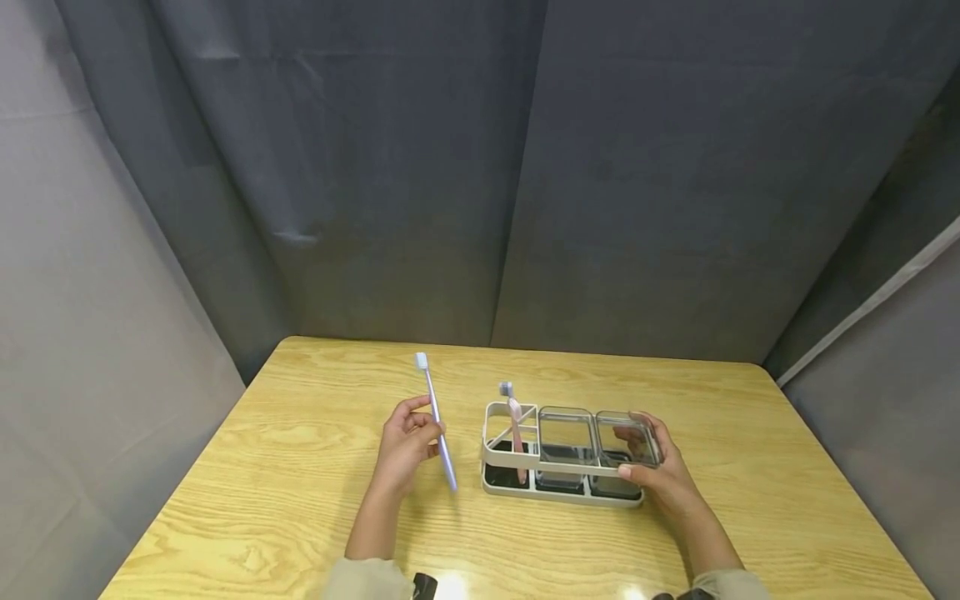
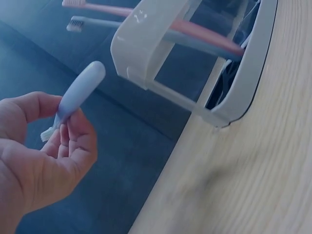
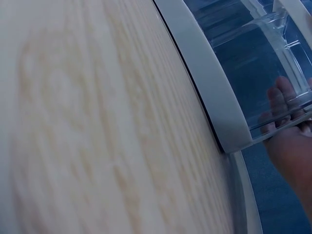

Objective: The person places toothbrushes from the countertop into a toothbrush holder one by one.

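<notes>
1. Toothbrushes: 2 – one blue toothbrush [image 1: 437, 421] off the rack, one pink toothbrush [image 1: 514, 427] standing in the rack.
2. Racks: 1 – white holder [image 1: 510, 479] on the table, three sections side by side.
3. Clear cups: 2 – middle cup [image 1: 567, 437] and right-end cup [image 1: 626, 440], both in the holder.
4. Hands: 2 – left hand [image 1: 405, 446], right hand [image 1: 660, 475].
5. Tables: 1 – wooden table [image 1: 300, 467].
6. Grey curtains [image 1: 375, 167] behind: count unclear, several panels.
</notes>
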A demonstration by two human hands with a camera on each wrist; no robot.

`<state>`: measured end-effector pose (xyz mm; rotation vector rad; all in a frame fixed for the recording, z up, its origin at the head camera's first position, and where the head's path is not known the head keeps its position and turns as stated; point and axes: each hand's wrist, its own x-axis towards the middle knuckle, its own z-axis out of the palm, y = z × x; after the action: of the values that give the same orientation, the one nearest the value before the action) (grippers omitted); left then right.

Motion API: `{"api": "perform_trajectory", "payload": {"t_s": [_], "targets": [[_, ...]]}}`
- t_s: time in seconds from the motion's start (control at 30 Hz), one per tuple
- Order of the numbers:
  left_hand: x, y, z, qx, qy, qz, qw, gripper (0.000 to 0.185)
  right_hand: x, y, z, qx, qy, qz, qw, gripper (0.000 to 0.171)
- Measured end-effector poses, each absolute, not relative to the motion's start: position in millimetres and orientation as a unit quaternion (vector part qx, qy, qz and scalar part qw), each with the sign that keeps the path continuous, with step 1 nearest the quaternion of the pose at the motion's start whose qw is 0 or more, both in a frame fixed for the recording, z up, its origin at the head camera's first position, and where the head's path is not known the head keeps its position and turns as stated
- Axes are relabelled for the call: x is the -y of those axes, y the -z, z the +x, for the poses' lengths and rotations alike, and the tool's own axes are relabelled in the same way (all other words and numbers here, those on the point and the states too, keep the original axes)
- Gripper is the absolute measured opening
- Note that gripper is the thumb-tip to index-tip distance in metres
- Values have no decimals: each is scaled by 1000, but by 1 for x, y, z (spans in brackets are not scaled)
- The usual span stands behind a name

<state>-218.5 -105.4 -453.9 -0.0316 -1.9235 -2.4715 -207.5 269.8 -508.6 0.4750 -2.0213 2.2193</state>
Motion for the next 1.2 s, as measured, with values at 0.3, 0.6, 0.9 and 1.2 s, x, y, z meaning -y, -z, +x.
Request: {"api": "perform_trajectory", "payload": {"t_s": [0.3, 0.6, 0.9, 1.2], "targets": [[86, 442, -218, 586, 807, -26, 62, 38, -270, 507, -208, 658, -730, 178, 53, 78], [66, 434, -214, 511, 849, -91, 102, 38, -271, 508, -210, 663, -731, 156, 47, 81], [49, 429, -207, 509, 842, -119, 137, 35, -271, 509, -208, 671, -725, 147, 47, 81], [37, 429, -207, 516, 822, -156, 186, 32, -270, 507, -207, 676, -722, 141, 47, 80]]}}
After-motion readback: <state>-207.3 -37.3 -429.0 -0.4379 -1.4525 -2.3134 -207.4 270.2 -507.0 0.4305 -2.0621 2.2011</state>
